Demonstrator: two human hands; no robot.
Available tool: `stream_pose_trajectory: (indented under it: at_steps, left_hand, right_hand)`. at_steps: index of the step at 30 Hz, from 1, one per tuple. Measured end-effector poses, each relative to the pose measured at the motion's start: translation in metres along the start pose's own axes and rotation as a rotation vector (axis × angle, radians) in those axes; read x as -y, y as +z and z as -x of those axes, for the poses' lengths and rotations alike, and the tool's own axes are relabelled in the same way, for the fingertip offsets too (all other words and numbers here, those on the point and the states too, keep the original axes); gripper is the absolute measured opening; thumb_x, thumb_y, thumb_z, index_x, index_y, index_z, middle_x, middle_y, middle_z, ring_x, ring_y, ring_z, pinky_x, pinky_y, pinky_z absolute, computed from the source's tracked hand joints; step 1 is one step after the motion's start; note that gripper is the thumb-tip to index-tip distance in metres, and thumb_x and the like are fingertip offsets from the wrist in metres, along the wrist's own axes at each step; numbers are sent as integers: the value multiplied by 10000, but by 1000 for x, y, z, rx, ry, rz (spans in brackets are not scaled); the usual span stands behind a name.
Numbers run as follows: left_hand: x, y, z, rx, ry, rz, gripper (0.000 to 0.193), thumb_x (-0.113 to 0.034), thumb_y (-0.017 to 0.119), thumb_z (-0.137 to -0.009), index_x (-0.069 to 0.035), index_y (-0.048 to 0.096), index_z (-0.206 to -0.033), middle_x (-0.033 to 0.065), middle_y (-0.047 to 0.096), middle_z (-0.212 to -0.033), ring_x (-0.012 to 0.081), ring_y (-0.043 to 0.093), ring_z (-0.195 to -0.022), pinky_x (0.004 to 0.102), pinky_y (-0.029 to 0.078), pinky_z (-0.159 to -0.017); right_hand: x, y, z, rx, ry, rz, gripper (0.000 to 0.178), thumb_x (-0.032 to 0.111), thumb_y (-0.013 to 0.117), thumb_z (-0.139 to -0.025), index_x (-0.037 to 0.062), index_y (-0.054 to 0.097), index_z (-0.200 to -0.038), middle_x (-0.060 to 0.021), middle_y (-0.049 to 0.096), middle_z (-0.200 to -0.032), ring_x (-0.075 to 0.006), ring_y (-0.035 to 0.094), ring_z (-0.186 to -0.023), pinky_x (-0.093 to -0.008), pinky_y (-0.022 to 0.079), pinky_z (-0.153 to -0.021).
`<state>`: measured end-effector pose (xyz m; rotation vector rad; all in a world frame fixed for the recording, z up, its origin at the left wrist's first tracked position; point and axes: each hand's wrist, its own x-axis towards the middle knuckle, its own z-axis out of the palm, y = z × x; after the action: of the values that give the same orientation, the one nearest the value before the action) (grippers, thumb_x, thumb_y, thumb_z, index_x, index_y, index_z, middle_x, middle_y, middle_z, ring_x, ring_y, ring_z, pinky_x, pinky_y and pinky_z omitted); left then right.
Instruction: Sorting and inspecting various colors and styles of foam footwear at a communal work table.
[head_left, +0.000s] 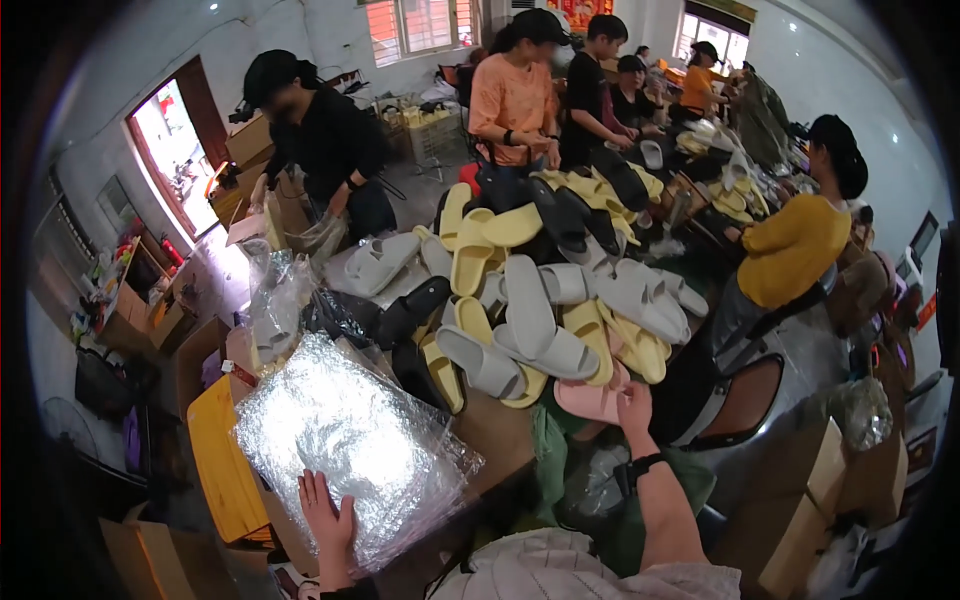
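My left hand (328, 512) rests with fingers spread on the near edge of a shiny stack of clear plastic bags (345, 430). My right hand (635, 405) grips a pink slipper (588, 396) at the near right edge of the slipper pile. Grey slippers (528, 300) and yellow slippers (470, 262) lie heaped just beyond it, at many angles. A black slipper (412, 312) lies on the pile's left side, close to the bags. My fingers partly hide the pink slipper's right end.
Green sacking (550, 450) hangs below my right hand. A brown chair (740, 400) stands to the right, near open cardboard boxes (815, 510). A yellow board (225, 460) sits left of the bags. Co-workers stand around the table, one (320, 150) at far left handling plastic.
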<state>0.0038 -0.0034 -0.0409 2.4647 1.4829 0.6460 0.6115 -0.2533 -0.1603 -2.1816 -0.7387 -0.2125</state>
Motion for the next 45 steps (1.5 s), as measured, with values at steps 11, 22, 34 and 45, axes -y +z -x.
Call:
stream_pose_trajectory:
  at_steps: [11,22,34,45]
  left_hand:
    - [-14,-8,-4,27,-70,-1,719,-384,681,-845,13,474,-1408,256,355,-1540,441,258,-1456,524,221,-1174]
    - [-4,-6,2,-2,-14,-25,739,-396,696,-833,19,470,-1401,272,362,-1527,462,278,-1437,549,243,-1157]
    - [-3,-6,5,-43,13,2,742,-387,703,-828,64,487,-1376,325,364,-1499,490,284,-1421,557,240,-1154]
    - [7,1,9,-97,-18,1,745,-425,684,-833,60,502,-1368,349,389,-1472,513,297,-1407,543,225,-1165]
  right_hand:
    - [-32,41,-229,73,229,5,706,219,785,-755,-61,522,-1347,-246,640,-1199,-359,636,-1032,-419,499,-900]
    - [78,1,-203,-67,170,-604,228,85,703,-895,-32,653,-1084,7,643,-879,-73,564,-768,-237,471,-696]
    - [390,-108,-49,521,231,-1158,225,107,713,-907,19,598,-1080,32,579,-744,-19,453,-495,-187,330,-421]
    - [549,13,114,1159,112,-1202,293,165,713,-928,20,564,-1135,8,580,-809,-29,487,-519,-198,345,-403]
